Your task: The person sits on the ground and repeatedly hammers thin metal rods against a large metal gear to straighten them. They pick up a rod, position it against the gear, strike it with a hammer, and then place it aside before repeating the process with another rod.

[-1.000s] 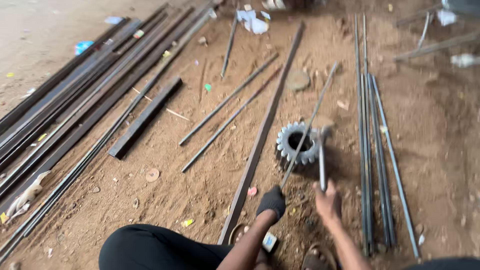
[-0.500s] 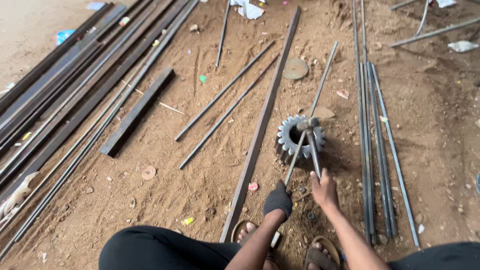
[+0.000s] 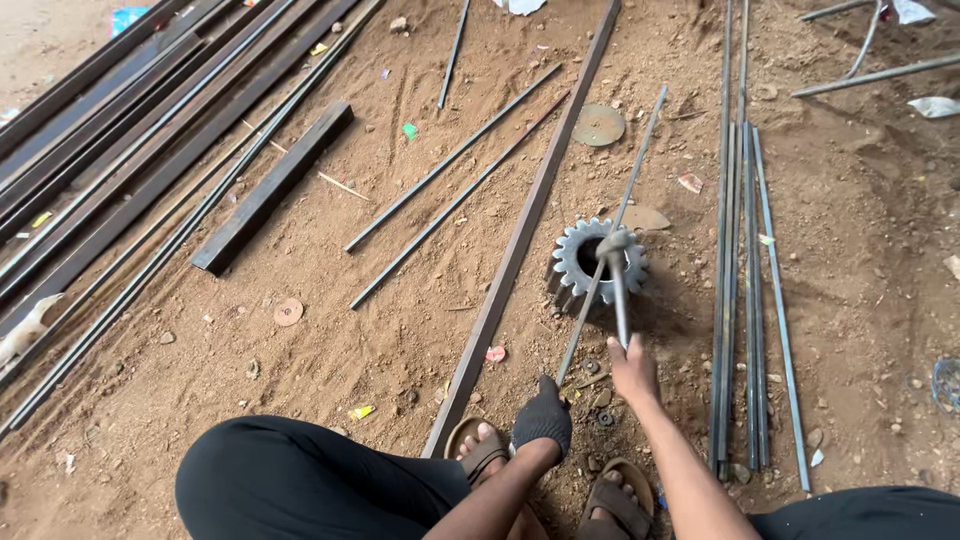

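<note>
Gripping hammer, right hand; gloved left hand clasps rod.

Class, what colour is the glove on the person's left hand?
Dark grey, nearly black: the glove, seen in the head view.

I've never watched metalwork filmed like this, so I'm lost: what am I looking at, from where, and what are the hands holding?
The camera sits on the person's head and looks down at their own hands, knees and sandalled feet on a dirt floor. The left hand wears a dark glove and grips a thin metal rod that lies slanting across a big toothed gear wheel on the ground. The bare right hand holds a hammer, its head over the rod at the gear. Around them lie a long flat steel bar, a bundle of rods to the right, heavier steel bars to the left, and a round metal disc.
</note>
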